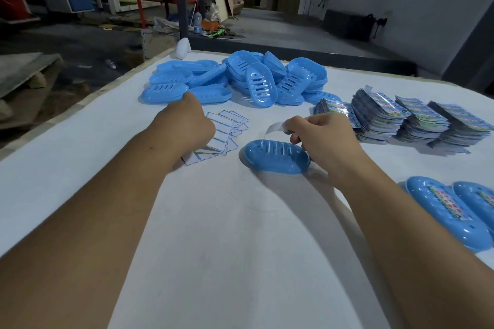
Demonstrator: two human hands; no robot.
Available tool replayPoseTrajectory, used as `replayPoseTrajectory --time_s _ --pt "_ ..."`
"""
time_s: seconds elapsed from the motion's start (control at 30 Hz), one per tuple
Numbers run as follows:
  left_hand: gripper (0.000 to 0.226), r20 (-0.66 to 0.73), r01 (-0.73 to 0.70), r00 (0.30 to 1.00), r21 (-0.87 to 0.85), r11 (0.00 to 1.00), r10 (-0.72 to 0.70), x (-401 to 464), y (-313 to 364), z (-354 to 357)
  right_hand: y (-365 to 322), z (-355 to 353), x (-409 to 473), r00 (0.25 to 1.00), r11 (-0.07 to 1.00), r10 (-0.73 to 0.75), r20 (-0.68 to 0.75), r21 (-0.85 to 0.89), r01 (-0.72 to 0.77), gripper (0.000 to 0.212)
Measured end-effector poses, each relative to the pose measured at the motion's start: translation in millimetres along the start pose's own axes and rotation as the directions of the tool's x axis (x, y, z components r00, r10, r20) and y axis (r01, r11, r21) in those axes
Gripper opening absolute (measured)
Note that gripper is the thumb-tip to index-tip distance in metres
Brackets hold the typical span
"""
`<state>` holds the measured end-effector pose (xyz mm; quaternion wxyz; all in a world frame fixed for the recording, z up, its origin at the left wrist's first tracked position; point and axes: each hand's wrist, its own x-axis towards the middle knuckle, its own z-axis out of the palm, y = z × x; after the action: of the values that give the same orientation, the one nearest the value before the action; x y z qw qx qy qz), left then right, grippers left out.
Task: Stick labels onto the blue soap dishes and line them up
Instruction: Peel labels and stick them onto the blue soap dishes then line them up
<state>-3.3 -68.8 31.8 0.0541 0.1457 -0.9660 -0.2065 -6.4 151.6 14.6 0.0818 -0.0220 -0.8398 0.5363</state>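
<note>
A blue soap dish (276, 156) lies on the white table (213, 222) in front of me. Just above its far edge, my right hand (323, 136) pinches a pale label (275, 128) that curls to the left. My left hand (187, 120) is stretched forward over a scatter of white backing papers (227, 128), close to the near edge of the pile of unlabelled blue dishes (240, 77). Its fingers curl under and are hidden, so I cannot see whether it holds anything. Two labelled dishes (449, 211) lie side by side at the lower right.
Several stacks of colourful labels (425, 120) stand on the table at the right. A white object (183, 48) sits at the table's far edge. Beyond the table is a workshop floor with clutter and a dark post.
</note>
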Motion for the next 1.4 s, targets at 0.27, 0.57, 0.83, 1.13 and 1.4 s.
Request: replayPoseTrajectory --time_s 0.27,0.57,0.83,1.13,1.4 --pt "0.014 -0.191 -0.168 0.969 -0.055 0.984 0.154 -2.6 7.0 6.0 0.3 4.3 -3.1 0.993 0.988 -0.102 -0.059 -0.120 0.094 0.036" --pt "0.012 -0.009 -0.231 0.955 -0.646 0.728 0.296 -28.6 38.7 25.4 -2.7 8.9 -9.5 0.952 0.942 -0.296 -0.075 -0.190 0.278 0.033" --pt "0.022 -0.019 -0.193 0.969 -0.680 0.707 0.247 -31.4 42.0 22.0 -4.5 8.0 -8.6 0.941 0.942 -0.335 -0.047 -0.023 0.334 0.022" --pt "0.019 -0.063 -0.207 0.970 -0.716 0.666 0.233 -25.9 36.5 23.8 -1.5 11.2 -8.1 0.909 0.910 -0.413 -0.045 -0.013 0.413 0.036" --pt "0.025 -0.025 -0.092 0.993 -0.771 0.630 0.114 -13.7 36.3 28.5 4.9 2.3 1.6 0.977 0.980 -0.200 -0.080 -0.014 0.199 0.024"
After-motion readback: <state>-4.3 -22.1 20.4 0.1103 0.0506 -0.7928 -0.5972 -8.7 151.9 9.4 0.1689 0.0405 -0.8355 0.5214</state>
